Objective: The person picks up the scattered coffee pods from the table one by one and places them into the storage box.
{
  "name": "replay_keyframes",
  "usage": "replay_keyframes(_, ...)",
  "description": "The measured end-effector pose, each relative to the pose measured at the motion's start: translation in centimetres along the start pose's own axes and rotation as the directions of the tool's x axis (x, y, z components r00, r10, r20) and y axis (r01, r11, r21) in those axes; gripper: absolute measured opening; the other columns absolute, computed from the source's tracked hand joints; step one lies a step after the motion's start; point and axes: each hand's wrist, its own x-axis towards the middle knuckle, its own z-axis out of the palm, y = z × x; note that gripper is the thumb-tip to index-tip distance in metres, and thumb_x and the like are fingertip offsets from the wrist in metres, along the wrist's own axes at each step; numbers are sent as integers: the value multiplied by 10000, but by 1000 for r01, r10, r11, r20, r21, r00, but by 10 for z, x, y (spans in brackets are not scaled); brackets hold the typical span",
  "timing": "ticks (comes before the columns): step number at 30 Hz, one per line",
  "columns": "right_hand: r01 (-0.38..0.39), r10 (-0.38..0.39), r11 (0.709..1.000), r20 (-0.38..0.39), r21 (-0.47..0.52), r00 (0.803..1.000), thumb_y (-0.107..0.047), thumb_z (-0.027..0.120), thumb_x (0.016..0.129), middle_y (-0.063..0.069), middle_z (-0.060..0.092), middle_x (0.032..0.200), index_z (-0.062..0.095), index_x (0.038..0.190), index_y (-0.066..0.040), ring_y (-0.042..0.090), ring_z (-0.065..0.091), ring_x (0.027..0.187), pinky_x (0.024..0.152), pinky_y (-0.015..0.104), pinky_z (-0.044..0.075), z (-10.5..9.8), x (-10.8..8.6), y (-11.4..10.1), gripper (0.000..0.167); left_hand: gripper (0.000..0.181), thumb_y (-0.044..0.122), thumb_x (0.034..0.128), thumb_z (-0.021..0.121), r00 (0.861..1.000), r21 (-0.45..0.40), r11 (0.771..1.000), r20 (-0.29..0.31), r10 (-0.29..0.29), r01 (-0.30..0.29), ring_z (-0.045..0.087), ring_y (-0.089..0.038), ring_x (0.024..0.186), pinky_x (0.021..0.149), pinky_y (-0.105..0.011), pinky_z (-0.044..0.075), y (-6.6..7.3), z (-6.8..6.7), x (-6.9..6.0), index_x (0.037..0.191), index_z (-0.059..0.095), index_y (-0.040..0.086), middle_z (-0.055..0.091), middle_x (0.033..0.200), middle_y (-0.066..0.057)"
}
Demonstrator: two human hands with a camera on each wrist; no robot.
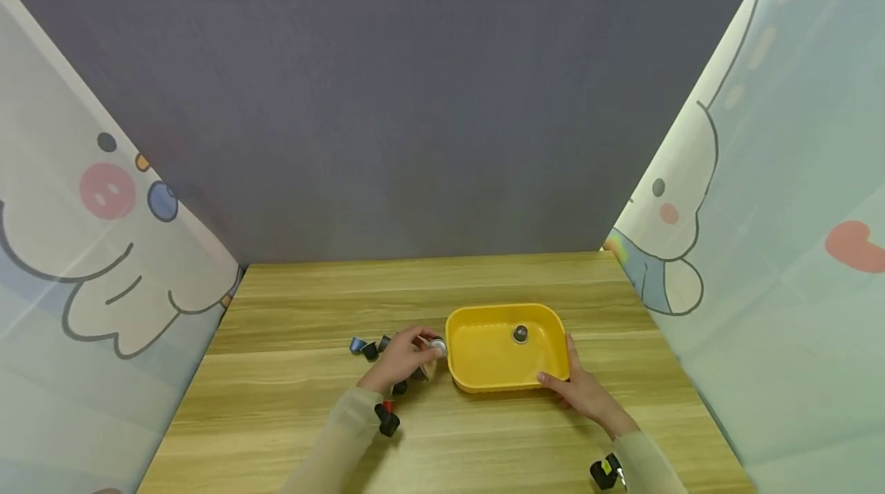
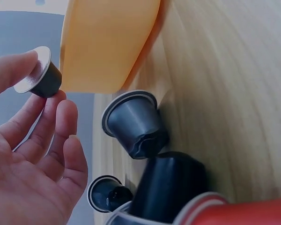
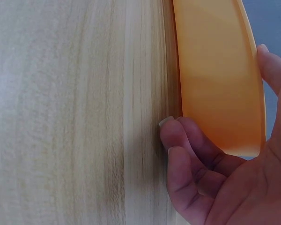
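A dark coffee capsule [image 2: 48,78] with a silver foil lid is pinched between the thumb and fingers of my left hand [image 1: 404,359], just left of the yellow tray [image 1: 484,386]. My right hand [image 1: 584,390] grips the tray's near right corner, its thumb at the rim and the other fingers curled against the outside wall [image 3: 220,70]. Inside the tray, toward its right side, sits one dark capsule [image 1: 521,333]. Below my left hand in the left wrist view lie a grey-black capsule [image 2: 136,123], a black capsule [image 2: 171,185] and a red capsule [image 2: 243,213].
More capsules lie left of the tray, among them a blue one [image 1: 356,345] and a black one [image 1: 370,351]. The wooden table [image 1: 311,294] ends at a dark grey back panel [image 1: 415,133]. Printed cloth walls [image 1: 774,325] stand on both sides.
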Motion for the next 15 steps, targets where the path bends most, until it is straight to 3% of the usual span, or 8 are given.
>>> replay_keyframes(9,11,-11,1000,-11,4,1000,-428,679,940,125,570,907,-145,1583,-135,238,547,675,609,323,486,1,1,1,1086,334,421,929,705,1000,4,1000,8,4,-4,589,-184,944,715,-351,531,3,-5,9,1198,659,228,627,1122,37)
replay_keyframes(15,15,-15,1000,-8,-3,1000,-454,678,932,121,585,904,-136,1584,-124,232,560,670,609,324,488,0,1,2,1094,325,413,938,695,1000,7,1000,8,9,-9,587,-182,951,741,-360,518,12,-7,20,1200,655,224,629,1118,36)
